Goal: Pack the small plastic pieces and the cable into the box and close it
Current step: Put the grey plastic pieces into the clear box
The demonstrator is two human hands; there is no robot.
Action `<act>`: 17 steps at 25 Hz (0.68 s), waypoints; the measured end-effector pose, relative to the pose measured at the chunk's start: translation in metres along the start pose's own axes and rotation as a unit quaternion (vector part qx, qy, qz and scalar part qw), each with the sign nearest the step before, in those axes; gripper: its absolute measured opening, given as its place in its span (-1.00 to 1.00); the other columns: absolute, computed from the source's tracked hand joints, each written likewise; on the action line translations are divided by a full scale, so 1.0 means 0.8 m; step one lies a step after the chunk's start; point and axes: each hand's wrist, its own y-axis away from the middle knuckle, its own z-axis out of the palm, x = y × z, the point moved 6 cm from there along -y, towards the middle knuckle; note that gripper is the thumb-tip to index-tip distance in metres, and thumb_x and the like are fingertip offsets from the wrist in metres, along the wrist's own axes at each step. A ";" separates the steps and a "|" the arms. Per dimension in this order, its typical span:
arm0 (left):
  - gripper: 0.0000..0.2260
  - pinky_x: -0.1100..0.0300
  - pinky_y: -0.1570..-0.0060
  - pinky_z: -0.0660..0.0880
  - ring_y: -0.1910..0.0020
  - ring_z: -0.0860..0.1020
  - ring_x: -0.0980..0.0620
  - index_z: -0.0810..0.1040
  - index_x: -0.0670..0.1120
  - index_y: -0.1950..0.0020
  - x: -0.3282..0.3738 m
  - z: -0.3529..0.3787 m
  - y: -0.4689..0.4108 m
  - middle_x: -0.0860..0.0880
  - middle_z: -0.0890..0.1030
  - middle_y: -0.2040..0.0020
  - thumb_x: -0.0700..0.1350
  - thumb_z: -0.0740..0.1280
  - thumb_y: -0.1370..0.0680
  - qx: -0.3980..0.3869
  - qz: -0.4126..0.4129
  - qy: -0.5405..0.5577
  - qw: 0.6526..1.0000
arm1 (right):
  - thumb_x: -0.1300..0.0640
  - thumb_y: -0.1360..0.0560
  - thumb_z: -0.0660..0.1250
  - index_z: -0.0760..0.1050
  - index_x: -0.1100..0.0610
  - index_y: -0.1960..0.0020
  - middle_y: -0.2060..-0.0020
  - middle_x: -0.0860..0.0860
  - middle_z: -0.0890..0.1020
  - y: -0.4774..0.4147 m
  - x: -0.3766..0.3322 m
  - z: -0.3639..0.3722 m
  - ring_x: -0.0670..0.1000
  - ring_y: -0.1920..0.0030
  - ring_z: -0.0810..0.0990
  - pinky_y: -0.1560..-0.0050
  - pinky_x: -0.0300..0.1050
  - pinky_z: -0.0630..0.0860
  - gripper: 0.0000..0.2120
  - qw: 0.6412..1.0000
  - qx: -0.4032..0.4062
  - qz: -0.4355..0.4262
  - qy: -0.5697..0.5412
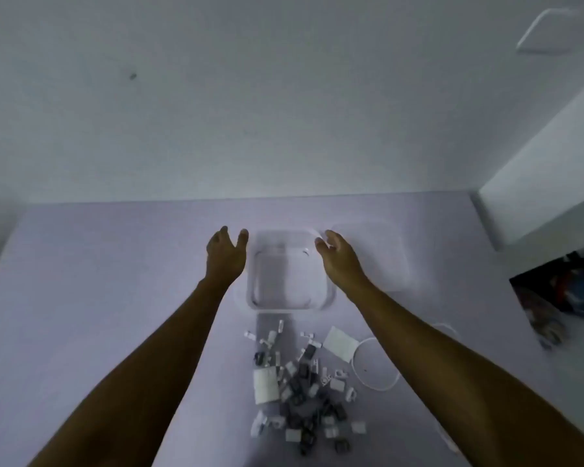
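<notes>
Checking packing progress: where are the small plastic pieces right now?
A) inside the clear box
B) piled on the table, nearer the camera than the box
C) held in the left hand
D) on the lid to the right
B: the small plastic pieces lie heaped on the table on the camera's side of the clear box, which looks empty; both hands are open, holding nothing.

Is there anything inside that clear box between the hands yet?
The clear box looks empty: only its bare bottom shows. The plastic pieces and the white cable lie outside, nearer the person. Blur may hide tiny bits.
</notes>
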 end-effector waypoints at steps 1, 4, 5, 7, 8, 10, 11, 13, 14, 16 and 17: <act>-0.34 -0.10 -0.47 0.16 -0.53 0.17 -0.21 0.14 -0.22 -0.55 -0.016 0.006 -0.002 -0.24 0.24 -0.53 0.20 0.13 -0.62 -0.006 -0.039 0.006 0.999 | -0.07 -0.63 0.22 0.25 0.13 -0.54 -0.49 0.10 0.38 0.007 0.019 0.005 0.10 -0.46 0.38 -0.39 -0.08 0.30 -0.46 0.999 0.001 0.034 -0.004; -0.31 -0.07 -0.43 0.25 -0.49 0.26 -0.22 0.11 -0.19 -0.57 -0.051 0.032 0.000 -0.22 0.25 -0.53 0.19 0.21 -0.60 -0.062 -0.141 0.052 0.987 | -0.09 -0.64 0.19 0.13 0.17 -0.58 -0.55 0.11 0.28 0.029 0.073 0.027 0.11 -0.52 0.29 -0.47 -0.01 0.23 -0.38 0.993 -0.033 0.117 -0.010; -0.31 -0.06 -0.42 0.29 -0.48 0.28 -0.21 0.12 -0.17 -0.57 -0.061 0.045 0.002 -0.20 0.25 -0.53 0.19 0.23 -0.59 -0.077 -0.166 0.081 0.980 | -0.10 -0.64 0.18 0.11 0.18 -0.59 -0.56 0.09 0.25 0.034 0.088 0.035 0.10 -0.53 0.26 -0.48 0.00 0.21 -0.37 0.989 -0.047 0.137 -0.022; -0.33 -0.07 -0.38 0.34 -0.44 0.33 -0.19 0.16 -0.15 -0.55 -0.069 0.061 0.014 -0.15 0.28 -0.52 0.17 0.27 -0.57 -0.093 -0.186 0.138 0.968 | -0.10 -0.64 0.19 0.08 0.17 -0.60 -0.58 0.06 0.21 0.045 0.101 0.043 0.07 -0.55 0.22 -0.52 0.01 0.18 -0.36 0.984 -0.062 0.156 -0.065; -0.34 -0.06 -0.36 0.36 -0.42 0.36 -0.18 0.20 -0.14 -0.53 -0.071 0.063 0.018 -0.15 0.32 -0.50 0.16 0.29 -0.55 -0.088 -0.192 0.155 0.965 | -0.11 -0.64 0.20 0.09 0.16 -0.60 -0.58 0.06 0.20 0.048 0.103 0.043 0.07 -0.55 0.23 -0.53 0.05 0.19 -0.35 0.982 -0.059 0.159 -0.088; -0.35 -0.07 -0.31 0.41 -0.35 0.43 -0.17 0.29 -0.14 -0.48 -0.077 0.064 0.025 -0.14 0.41 -0.43 0.16 0.33 -0.50 -0.072 -0.202 0.179 0.960 | -0.12 -0.62 0.23 0.13 0.14 -0.59 -0.57 0.06 0.23 0.054 0.109 0.043 0.07 -0.53 0.27 -0.52 0.12 0.24 -0.34 0.977 -0.045 0.170 -0.124; -0.36 -0.06 -0.30 0.43 -0.32 0.45 -0.17 0.31 -0.15 -0.46 -0.079 0.060 0.032 -0.14 0.43 -0.40 0.16 0.34 -0.49 -0.060 -0.206 0.191 0.958 | -0.13 -0.61 0.25 0.15 0.13 -0.58 -0.57 0.05 0.25 0.060 0.107 0.043 0.06 -0.52 0.29 -0.50 0.13 0.27 -0.34 0.976 -0.042 0.168 -0.132; -0.38 0.00 -0.27 0.40 -0.34 0.43 -0.14 0.30 -0.15 -0.47 -0.082 0.041 0.051 -0.12 0.42 -0.40 0.11 0.36 -0.50 -0.027 -0.206 0.212 0.955 | -0.12 -0.60 0.26 0.18 0.12 -0.58 -0.55 0.03 0.28 0.076 0.095 0.046 0.05 -0.50 0.32 -0.49 0.13 0.29 -0.36 0.979 -0.050 0.153 -0.125; -0.39 0.02 -0.26 0.38 -0.35 0.42 -0.13 0.29 -0.14 -0.47 -0.086 0.028 0.065 -0.11 0.41 -0.42 0.09 0.36 -0.52 -0.008 -0.203 0.217 0.955 | -0.12 -0.60 0.26 0.18 0.11 -0.58 -0.55 0.02 0.28 0.088 0.087 0.051 0.05 -0.50 0.32 -0.49 0.13 0.30 -0.36 0.981 -0.057 0.142 -0.123; -0.41 0.04 -0.27 0.36 -0.37 0.41 -0.10 0.27 -0.11 -0.48 -0.096 -0.003 0.099 -0.08 0.40 -0.43 0.06 0.36 -0.52 0.028 -0.197 0.226 0.954 | -0.11 -0.60 0.26 0.18 0.09 -0.58 -0.54 0.01 0.30 0.114 0.073 0.068 0.04 -0.49 0.33 -0.48 0.13 0.31 -0.37 0.983 -0.075 0.116 -0.124; -0.41 0.05 -0.26 0.36 -0.36 0.41 -0.09 0.28 -0.09 -0.47 -0.105 -0.018 0.118 -0.08 0.41 -0.42 0.06 0.36 -0.52 0.043 -0.196 0.225 0.954 | -0.11 -0.60 0.27 0.20 0.10 -0.57 -0.52 0.02 0.33 0.128 0.070 0.078 0.05 -0.48 0.35 -0.47 0.13 0.33 -0.38 0.983 -0.082 0.111 -0.119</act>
